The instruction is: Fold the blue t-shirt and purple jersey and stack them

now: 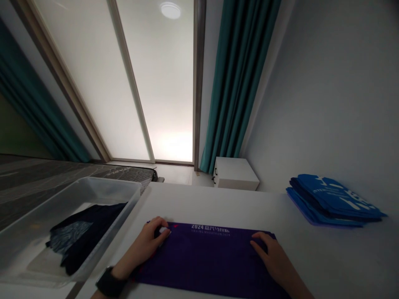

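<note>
A purple shirt [205, 257], folded into a wide rectangle, lies on the white table in front of me. White print with "2024" and "MARATHON" runs along its far edge. My left hand [152, 236] is at the shirt's far left corner, its fingers curled and closed on the fabric, with a small white patch showing between thumb and forefinger. At the far right corner, my right hand [269, 253] has thumb and fingers bent in onto the cloth, closed on it. What lies under the fingertips is partly hidden. A dark watch [111, 282] is on my left wrist.
Left of the table stands a clear plastic bin [115, 185] holding dark folded clothing [90, 228]. A stack of blue folded cloth items [333, 199] with white print sits on the right of the white table [218, 201]. Beyond are a white cabinet [235, 172] and teal curtains [240, 83].
</note>
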`<state>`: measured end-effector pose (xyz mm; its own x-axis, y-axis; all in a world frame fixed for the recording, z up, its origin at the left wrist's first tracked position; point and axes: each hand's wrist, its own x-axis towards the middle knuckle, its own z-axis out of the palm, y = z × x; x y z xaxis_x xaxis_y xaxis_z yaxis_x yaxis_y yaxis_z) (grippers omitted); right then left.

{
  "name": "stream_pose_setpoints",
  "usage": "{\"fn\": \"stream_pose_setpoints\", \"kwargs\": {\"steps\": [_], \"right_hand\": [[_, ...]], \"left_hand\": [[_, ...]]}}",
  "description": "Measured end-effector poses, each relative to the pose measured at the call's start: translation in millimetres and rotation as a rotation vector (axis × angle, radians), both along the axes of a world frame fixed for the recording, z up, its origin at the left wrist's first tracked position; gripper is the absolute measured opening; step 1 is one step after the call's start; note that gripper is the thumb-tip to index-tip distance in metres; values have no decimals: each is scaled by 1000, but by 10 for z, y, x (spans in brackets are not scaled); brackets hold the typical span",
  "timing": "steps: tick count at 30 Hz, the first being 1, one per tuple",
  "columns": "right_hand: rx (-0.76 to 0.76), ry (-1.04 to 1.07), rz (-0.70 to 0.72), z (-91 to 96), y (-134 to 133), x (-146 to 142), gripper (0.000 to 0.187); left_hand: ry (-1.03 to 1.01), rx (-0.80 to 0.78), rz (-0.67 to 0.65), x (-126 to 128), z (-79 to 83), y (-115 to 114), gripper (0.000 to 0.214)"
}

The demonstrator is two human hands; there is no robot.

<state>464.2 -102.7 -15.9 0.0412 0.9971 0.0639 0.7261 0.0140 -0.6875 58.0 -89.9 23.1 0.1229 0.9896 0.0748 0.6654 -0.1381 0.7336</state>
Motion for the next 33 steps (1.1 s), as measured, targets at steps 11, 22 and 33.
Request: {"fn": "stream_pose_setpoints", "kwargs": {"steps": [11,22,33], "right_hand": [[-3,149,-38,63,-18,49,34],[148,-283,-45,-391,5,-30,47],[70,-577,-74,-254,24,-156,45]], "left_hand": [[-264,-122,-22,-47,-39,-9,24],[139,47,106,13,-279,-3,28],[475,305,70,43,-273,-6,26]]}}
